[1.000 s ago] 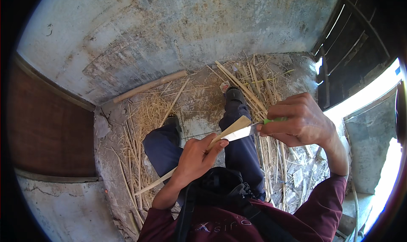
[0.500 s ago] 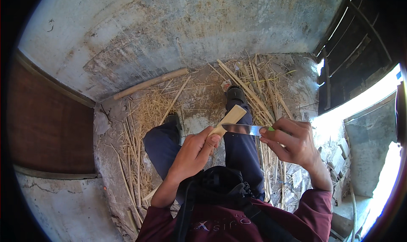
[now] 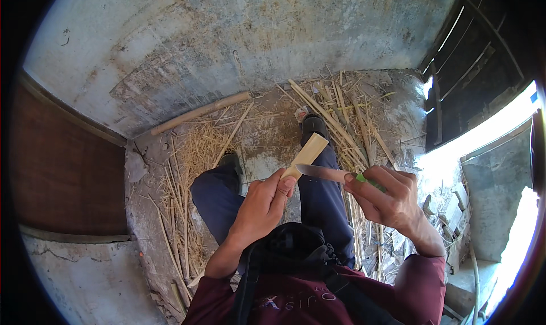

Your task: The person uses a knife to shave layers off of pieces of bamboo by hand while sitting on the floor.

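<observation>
Our left hand has its fingers clenched on the pale strip, turned more broadside than a second ago; right of the strip, our right hand, since lowered, grasps the green-handled knife, tip at the strip.

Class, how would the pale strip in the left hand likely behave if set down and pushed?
The pale strip looks stiff, jutting straight past the left hand without sagging. Being flat-faced, it would probably slide rather than roll.
</observation>
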Action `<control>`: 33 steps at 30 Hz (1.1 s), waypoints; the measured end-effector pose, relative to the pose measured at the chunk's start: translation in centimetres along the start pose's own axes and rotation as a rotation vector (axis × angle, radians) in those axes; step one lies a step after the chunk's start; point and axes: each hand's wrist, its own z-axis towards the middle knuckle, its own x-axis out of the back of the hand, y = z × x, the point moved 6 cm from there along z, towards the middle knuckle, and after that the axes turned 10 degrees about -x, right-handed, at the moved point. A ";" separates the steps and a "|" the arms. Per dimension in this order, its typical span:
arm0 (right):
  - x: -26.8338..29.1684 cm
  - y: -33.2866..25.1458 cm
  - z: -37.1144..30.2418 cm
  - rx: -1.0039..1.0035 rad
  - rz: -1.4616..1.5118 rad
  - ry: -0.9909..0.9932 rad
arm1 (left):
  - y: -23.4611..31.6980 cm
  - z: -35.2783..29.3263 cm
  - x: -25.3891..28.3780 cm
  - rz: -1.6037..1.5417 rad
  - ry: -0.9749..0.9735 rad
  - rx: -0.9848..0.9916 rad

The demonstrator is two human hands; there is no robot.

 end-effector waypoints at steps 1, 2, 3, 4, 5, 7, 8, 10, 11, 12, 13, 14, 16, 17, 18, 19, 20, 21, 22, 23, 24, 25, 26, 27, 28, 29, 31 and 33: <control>0.0 0.0 0.0 -0.002 -0.003 0.016 | 0.1 0.1 0.0 0.010 -0.001 0.008; -0.2 0.0 0.0 -0.005 -0.006 0.032 | 0.3 0.2 0.1 0.020 -0.002 0.016; -0.2 -0.1 0.0 -0.007 -0.009 0.048 | 0.5 0.3 0.1 0.030 -0.003 0.023; -0.3 -0.1 -0.1 -0.016 -0.013 0.052 | 0.6 0.3 0.1 0.028 -0.009 0.018; -0.3 -0.1 -0.2 -0.025 -0.017 0.056 | 0.7 0.4 0.2 0.027 -0.015 0.012; 0.0 0.5 -0.1 -0.103 -0.050 0.095 | 0.7 0.3 0.4 0.028 -0.014 0.013; 0.4 1.5 0.1 -0.173 -0.081 0.128 | 0.5 0.2 0.4 0.027 -0.009 0.018; 1.2 3.9 0.4 -0.316 -0.146 0.193 | 0.4 -0.4 0.1 0.021 -0.024 0.008; 1.7 4.7 1.0 -0.337 -0.064 0.245 | 0.6 -1.0 -0.2 0.018 -0.041 -0.006; 2.0 4.7 0.6 -0.303 -0.053 0.269 | 0.6 -1.2 -0.5 0.014 -0.052 -0.021; 2.1 4.5 0.1 -0.268 -0.041 0.291 | 0.3 -1.0 -0.2 0.015 -0.030 -0.010; 2.1 4.0 0.0 -0.238 -0.002 0.290 | -0.1 -0.6 0.2 0.016 -0.008 0.001; 1.8 2.7 -0.6 -0.195 0.069 0.279 | -0.7 -0.1 0.1 -0.027 0.006 0.033; 1.2 2.1 -0.7 -0.151 0.088 0.213 | -0.9 -0.1 0.0 -0.066 0.005 0.052; 0.8 1.5 -0.7 -0.108 0.108 0.154 | -0.8 0.0 0.0 -0.099 0.002 0.067; 0.3 1.0 -0.7 -0.065 0.128 0.095 | -0.7 0.0 -0.1 -0.115 -0.004 0.068; -0.2 0.7 -0.8 -0.032 0.110 0.047 | -0.6 -0.1 -0.2 -0.130 -0.010 0.069; -0.5 0.5 -0.9 -0.035 0.105 0.044 | -0.5 -0.2 -0.4 -0.147 -0.013 0.072; -0.8 0.3 -0.8 -0.038 0.100 0.040 | -0.4 -0.2 -0.4 -0.155 -0.010 0.069; -0.9 0.1 -0.8 -0.042 0.095 0.037 | -0.3 -0.3 -0.4 -0.164 -0.008 0.066; -1.0 0.3 -0.9 -0.037 0.102 0.014 | -0.2 -0.3 -0.4 -0.174 -0.005 0.063; -1.1 0.3 -0.9 -0.040 0.106 0.012 | -0.1 -0.2 -0.5 -0.165 -0.006 0.056; -1.1 0.2 -1.0 -0.044 0.109 0.009 | 0.1 -0.2 -0.5 -0.156 -0.006 0.048; -1.1 0.2 -1.0 -0.047 0.115 0.008 | 0.4 -0.1 -0.4 -0.144 -0.006 0.041; -1.2 0.1 -0.9 -0.056 0.121 0.006 | 0.5 -0.2 -0.4 -0.119 -0.019 0.057; -1.4 0.1 -0.9 -0.066 0.126 0.003 | 0.6 -0.2 -0.2 -0.095 -0.032 0.074; -1.5 0.2 -1.0 -0.079 0.120 0.005 | 0.4 -0.2 -0.2 -0.070 -0.050 0.088; -1.6 0.1 -1.1 -0.077 0.110 0.017 | 0.0 -0.2 -0.2 -0.062 -0.051 0.088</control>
